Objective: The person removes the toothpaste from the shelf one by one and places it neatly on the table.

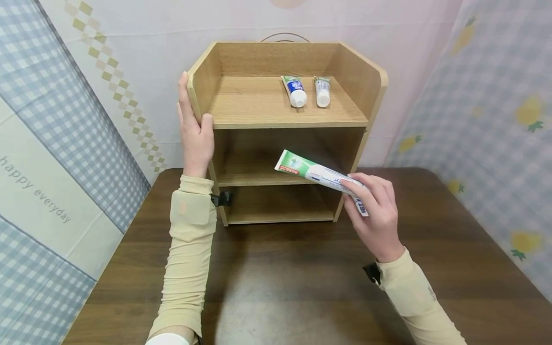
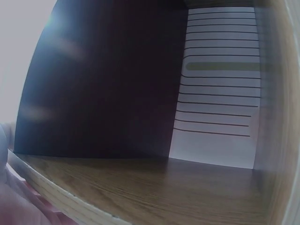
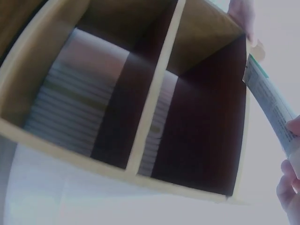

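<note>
In the head view, a small wooden shelf stands upright on the table. My left hand grips its left side panel near the top, fingers along the outside and thumb by the front edge. A green and white toothpaste tube is pinched in my right hand, its flat green end pointing up and left in front of the middle compartment. The fingers partly cover its other end. On the top board lie a blue, white and green toothpaste tube and a paler tube, caps facing forward.
The shelf's middle board and bottom board form two compartments below the top. A brown wooden table lies underneath. Patterned cloth hangs at the right, checked cloth at the left.
</note>
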`<state>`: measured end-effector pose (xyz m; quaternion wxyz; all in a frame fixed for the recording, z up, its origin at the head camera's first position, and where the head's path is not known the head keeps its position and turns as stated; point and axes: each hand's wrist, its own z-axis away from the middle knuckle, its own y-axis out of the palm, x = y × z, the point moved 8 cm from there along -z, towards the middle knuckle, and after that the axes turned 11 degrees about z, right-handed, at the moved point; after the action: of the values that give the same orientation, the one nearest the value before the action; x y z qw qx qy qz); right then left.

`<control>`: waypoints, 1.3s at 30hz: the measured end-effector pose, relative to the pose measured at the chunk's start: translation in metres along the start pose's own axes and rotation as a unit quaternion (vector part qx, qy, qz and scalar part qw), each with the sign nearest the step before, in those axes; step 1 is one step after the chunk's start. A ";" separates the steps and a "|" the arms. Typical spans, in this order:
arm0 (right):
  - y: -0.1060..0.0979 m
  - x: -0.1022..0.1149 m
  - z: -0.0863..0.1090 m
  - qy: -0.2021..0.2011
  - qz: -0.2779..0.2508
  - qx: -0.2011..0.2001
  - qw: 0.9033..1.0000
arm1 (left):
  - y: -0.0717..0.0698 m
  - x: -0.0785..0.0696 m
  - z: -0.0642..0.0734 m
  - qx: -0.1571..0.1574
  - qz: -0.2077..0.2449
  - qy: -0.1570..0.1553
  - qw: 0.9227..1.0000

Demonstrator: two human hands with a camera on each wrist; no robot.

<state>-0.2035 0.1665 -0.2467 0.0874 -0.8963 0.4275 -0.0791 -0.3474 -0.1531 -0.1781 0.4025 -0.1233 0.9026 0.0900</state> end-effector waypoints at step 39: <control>-0.065 -0.057 0.042 0.006 0.073 -0.014 0.997 | 0.001 -0.004 0.001 -0.003 -0.004 0.009 1.000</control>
<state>-0.1810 0.2543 -0.2767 0.0775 -0.8636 0.4931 -0.0720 -0.3446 -0.1511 -0.1760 0.3942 -0.1286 0.9055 0.0901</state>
